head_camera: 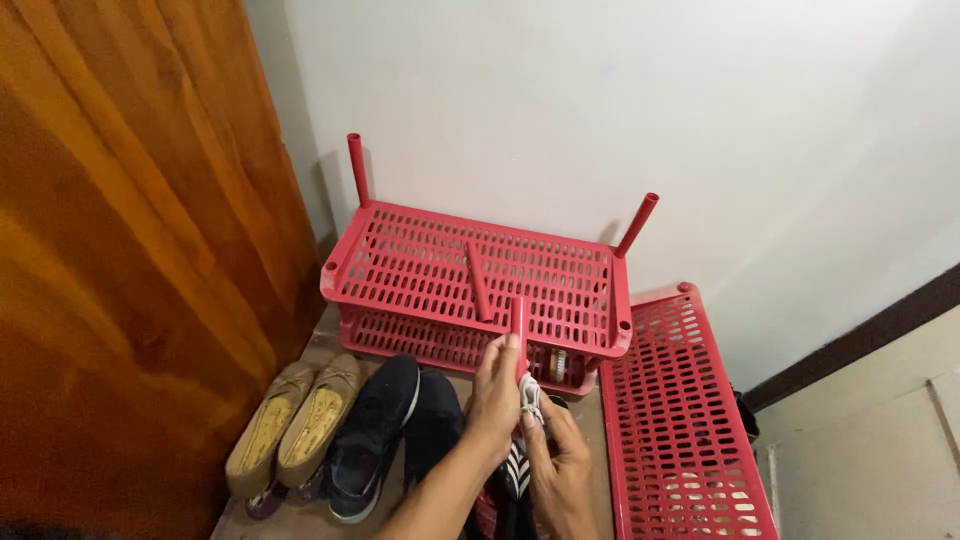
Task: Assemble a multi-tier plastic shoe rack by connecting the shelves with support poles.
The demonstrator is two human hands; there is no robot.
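Two hands at a red slatted shoe rack (pixel 478 275): left hand (pixel 497 392) clamped on red post (pixel 519 335), right hand (pixel 560 470) pinching white cloth (pixel 530 398), seemingly for wiping.

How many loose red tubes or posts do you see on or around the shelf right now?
4. Two posts stand in the red shelf's back corners, left and right. One tube lies on top. The left hand holds one. Others may be hidden.

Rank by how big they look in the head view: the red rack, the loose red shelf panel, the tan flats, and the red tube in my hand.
1. red rack
2. loose red shelf panel, similar; nearer and cropped, so unsure
3. pair of tan flats
4. red tube in the left hand
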